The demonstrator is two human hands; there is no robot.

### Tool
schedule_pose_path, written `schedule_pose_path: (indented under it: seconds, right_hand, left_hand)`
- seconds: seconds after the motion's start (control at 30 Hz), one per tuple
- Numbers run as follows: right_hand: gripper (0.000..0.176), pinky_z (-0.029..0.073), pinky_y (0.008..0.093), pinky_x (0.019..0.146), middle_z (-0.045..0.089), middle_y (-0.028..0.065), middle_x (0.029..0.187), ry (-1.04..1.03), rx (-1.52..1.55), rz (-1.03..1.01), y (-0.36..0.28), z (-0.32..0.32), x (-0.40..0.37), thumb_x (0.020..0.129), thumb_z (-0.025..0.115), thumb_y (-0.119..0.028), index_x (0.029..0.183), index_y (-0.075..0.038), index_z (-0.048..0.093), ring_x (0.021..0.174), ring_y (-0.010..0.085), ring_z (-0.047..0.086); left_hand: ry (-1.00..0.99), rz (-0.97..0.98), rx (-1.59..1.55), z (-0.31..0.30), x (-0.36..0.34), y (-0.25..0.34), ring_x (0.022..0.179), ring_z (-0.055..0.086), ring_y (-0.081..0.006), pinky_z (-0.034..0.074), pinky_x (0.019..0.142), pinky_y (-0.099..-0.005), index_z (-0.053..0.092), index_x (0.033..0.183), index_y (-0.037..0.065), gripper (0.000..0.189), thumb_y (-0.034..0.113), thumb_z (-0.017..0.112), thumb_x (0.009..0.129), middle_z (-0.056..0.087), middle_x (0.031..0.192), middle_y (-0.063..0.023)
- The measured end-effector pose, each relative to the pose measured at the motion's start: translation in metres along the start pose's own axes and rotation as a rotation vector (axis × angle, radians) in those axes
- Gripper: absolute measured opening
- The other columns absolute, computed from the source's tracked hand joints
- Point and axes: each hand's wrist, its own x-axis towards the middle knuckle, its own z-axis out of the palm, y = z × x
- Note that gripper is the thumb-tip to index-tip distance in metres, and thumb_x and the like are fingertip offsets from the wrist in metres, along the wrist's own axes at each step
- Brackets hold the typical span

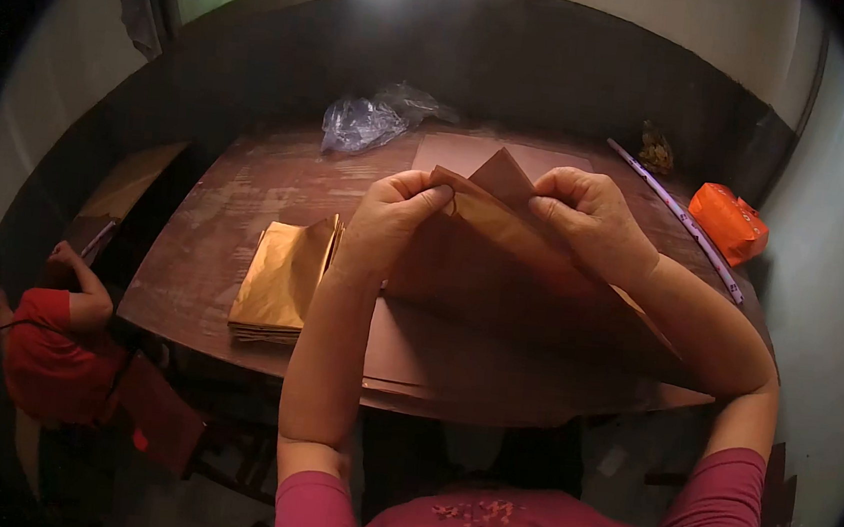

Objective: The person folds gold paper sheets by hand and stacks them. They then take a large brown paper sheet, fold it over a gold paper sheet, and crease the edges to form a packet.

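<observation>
Up above the middle of the wooden table (213, 245), both hands pinch a brown paper sheet (530, 293) at its folded top corner: the left hand (396, 216) and the right hand (587, 218) are each closed on its edge. Left of that sheet lies a stack of golden folded papers (283, 279). Beyond it sits a crumpled plastic bag (364, 120); an orange packet (730, 222) rests to its right.
</observation>
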Motion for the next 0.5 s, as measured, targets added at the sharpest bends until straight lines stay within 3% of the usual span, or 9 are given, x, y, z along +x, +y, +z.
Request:
schedule_pose_path:
  seconds: [0.07, 0.2, 0.5]
  right_hand:
    - [0.012, 0.048, 0.0248, 0.068, 0.065, 0.0006, 0.083, 0.011, 0.016, 0.015, 0.002, -0.001, 0.002, 0.093, 0.062, -0.008, 0.094, 0.003, 0.068, 0.078, 0.0061, 0.056]
    - [0.012, 0.048, 0.024, 0.068, 0.066, 0.0003, 0.084, 0.02, 0.053, 0.091, 0.008, -0.006, 0.003, 0.092, 0.063, -0.008, 0.094, 0.002, 0.068, 0.078, 0.0059, 0.057]
    - [0.013, 0.05, 0.0243, 0.064, 0.067, 0.0034, 0.083, 0.081, 0.07, 0.235, 0.023, -0.009, 0.007, 0.091, 0.063, -0.01, 0.095, 0.001, 0.069, 0.073, 0.0081, 0.06]
  left_hand:
    - [0.018, -0.052, -0.058, 0.0, 0.004, -0.002, 0.085, 0.063, -0.0068, 0.05, 0.078, -0.0223, 0.07, 0.104, 0.002, 0.015, 0.013, 0.064, 0.097, 0.07, 0.095, -0.0005]
    - [-0.059, -0.113, -0.084, -0.009, 0.013, -0.009, 0.089, 0.065, -0.0099, 0.052, 0.082, -0.0247, 0.068, 0.111, 0.001, 0.02, 0.013, 0.063, 0.097, 0.071, 0.1, -0.0037]
    - [-0.064, -0.275, -0.115, -0.011, 0.029, -0.023, 0.082, 0.067, -0.011, 0.054, 0.076, -0.0263, 0.068, 0.102, 0.003, 0.015, 0.016, 0.064, 0.096, 0.072, 0.093, -0.0036]
